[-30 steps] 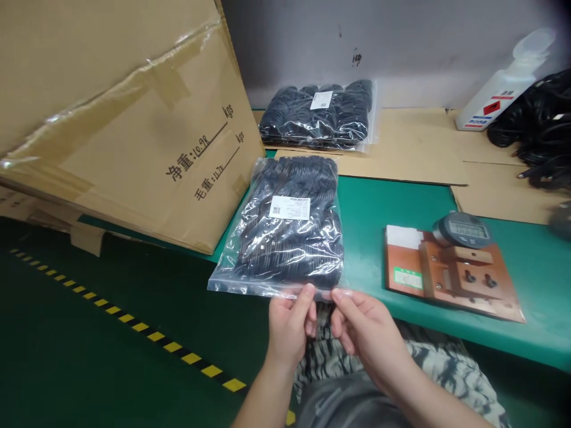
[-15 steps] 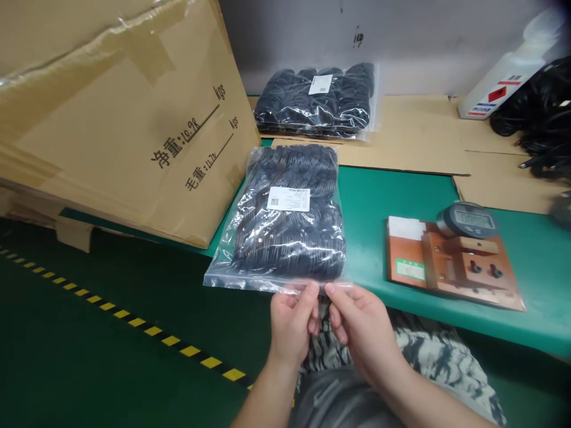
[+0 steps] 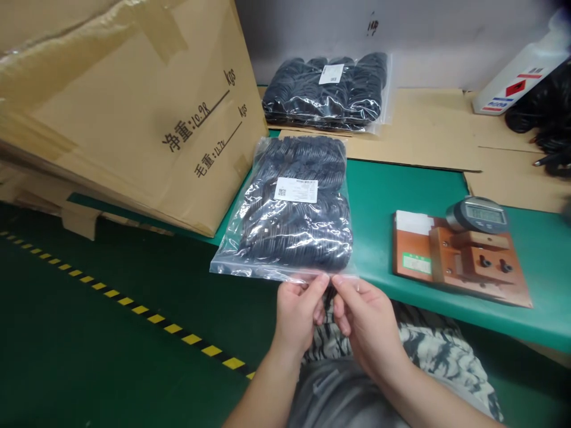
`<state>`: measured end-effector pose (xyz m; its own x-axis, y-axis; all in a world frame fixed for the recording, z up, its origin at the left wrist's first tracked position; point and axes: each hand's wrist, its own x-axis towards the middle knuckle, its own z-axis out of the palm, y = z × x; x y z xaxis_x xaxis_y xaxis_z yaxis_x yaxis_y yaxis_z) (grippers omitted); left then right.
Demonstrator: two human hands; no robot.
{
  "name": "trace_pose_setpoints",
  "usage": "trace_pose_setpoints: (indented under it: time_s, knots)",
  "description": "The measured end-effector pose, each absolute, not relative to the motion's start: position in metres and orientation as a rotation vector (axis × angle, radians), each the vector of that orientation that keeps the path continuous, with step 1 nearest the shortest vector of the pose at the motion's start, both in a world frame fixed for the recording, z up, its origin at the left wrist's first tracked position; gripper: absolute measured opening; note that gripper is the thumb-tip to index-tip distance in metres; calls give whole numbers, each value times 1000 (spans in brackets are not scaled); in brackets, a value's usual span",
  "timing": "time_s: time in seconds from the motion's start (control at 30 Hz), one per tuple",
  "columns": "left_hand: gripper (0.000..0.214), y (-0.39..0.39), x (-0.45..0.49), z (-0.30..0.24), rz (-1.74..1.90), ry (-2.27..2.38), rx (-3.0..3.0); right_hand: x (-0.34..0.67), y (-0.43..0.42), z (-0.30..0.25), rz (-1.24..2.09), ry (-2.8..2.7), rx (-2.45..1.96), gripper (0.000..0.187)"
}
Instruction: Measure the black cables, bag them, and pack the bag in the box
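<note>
A clear zip bag [image 3: 232,249] packed with bundles of thin black rings or coils [image 3: 298,238] lies flat at the bench's front edge. On its upper side is a white printed label [image 3: 296,190] with a square code. My left hand [image 3: 300,312] pinches the bag's near edge between thumb and fingers. Close beside it, my right hand [image 3: 366,312] pinches the same edge, the two thumb tips almost touching. Both hands are closed on the plastic strip; the fingertips beneath it are partly hidden.
A large cardboard box [image 3: 134,119] with handwritten weights stands at left. Another filled bag [image 3: 330,98] rests behind on cardboard sheets [image 3: 414,131]. To the right sits a digital gauge [image 3: 479,214] on a brown block fixture [image 3: 486,261]. A white bottle [image 3: 513,83] and black cables [image 3: 544,119] are at far right.
The view has shifted slightly, so everything sits a little further right and higher. Both hands keep their pinch on the bag's edge, with hardly any movement relative to the bag.
</note>
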<state>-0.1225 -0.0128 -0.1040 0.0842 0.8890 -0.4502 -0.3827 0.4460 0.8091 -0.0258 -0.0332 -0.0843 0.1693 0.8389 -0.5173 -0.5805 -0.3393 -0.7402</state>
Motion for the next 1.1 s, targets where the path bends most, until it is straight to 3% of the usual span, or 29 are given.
trace_pose_setpoints:
  time_s: [0.23, 1.1]
  knots:
    - [47, -5, -137, -99, 1217, 1208, 465, -23, -36, -89, 1514, -280, -1274, 43]
    - [40, -2, -150, -95, 1309, 1273, 522, -34, -27, -80, 1596, -258, -1225, 46]
